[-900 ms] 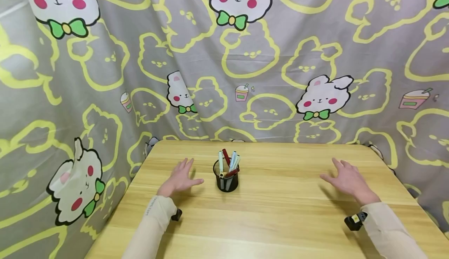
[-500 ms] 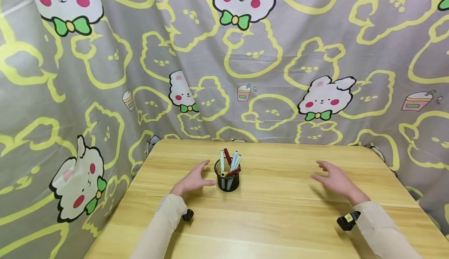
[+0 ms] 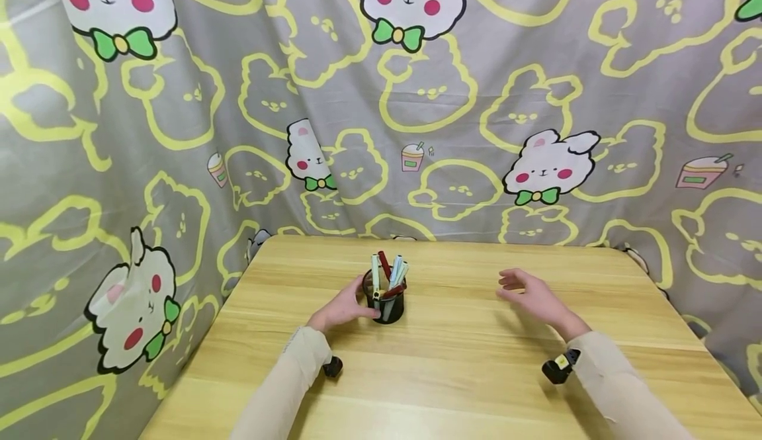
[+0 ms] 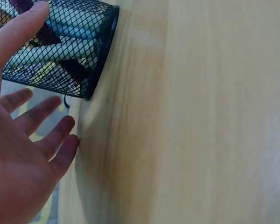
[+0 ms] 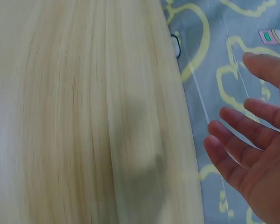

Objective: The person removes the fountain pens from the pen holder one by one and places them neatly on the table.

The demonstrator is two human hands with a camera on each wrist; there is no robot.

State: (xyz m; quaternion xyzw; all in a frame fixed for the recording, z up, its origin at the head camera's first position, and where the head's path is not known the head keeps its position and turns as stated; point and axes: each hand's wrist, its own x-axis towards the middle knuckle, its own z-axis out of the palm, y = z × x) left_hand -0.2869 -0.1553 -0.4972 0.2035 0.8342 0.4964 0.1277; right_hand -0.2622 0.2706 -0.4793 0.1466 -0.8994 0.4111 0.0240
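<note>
Mesh pen holder [image 3: 389,311] stands upright on the wooden table [image 3: 458,360], left of centre and toward the far edge, just beside the person's left hand [image 3: 340,308]. Construction: black open weave, apparently wire, with a solid band round the base. Judged handling: light and stiff-walled, likely to dent under a hard pinch but not fragile; the weave should give the skin fair purchase, so slipping is a minor concern. Its load is the greater one: the pens [image 3: 375,274], pale and dark red, lean loosely and rise above the rim, so the weight probably sits high and a sharp tilt could shift or spill them. Recommended hold: round the body at mid-height or lower, thumb opposite the fingers, clear of the pens. Left hand, as observed from where I stand: at the holder's left, thumb extended across its near side, the other fingers spread and slightly bent, no grip formed; whether skin meets mesh I cannot tell. Right hand [image 3: 538,300]: well apart on the holder's other side, raised over the table, palm facing inward, fingers loose and holding nothing. Both forearms reach forward, pale sleeves [image 3: 276,390] ending at the wrists.
</note>
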